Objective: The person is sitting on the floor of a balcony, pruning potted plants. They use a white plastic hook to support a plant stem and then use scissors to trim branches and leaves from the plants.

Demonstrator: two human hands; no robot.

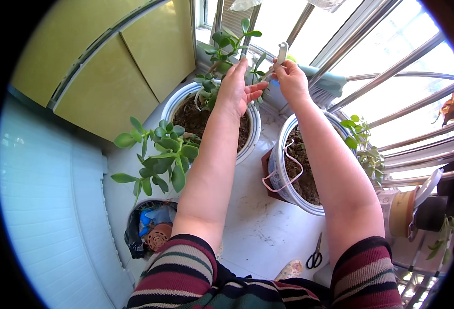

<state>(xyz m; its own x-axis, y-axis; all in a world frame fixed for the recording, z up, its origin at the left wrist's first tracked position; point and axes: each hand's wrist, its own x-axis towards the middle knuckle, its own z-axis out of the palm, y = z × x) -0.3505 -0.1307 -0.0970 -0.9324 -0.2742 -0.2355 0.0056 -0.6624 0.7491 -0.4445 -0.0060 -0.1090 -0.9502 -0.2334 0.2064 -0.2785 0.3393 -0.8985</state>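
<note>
A potted succulent (173, 148) with thick rounded green leaves grows in a white ceramic pot (166, 110) with blue rings. My left hand (239, 87) is raised over that pot among the upper leaves, its fingers apart and nothing seen in its grip. To its right, my right hand (290, 79) pinches a white plastic hook (283, 52) between thumb and fingers, close to the window bars. A second blue-and-white pot (304, 206) stands under my right forearm. It holds soil (300, 166), and a pink cord (299, 166) hangs over its rim.
Black-handled scissors (314, 259) lie on the tiled floor. At the lower left stands a bin (132, 235) lined with black plastic. Metal window bars (389, 73) run along the right, with a teal brush (329, 81) beside them. A yellow-green cabinet (107, 81) stands at the left.
</note>
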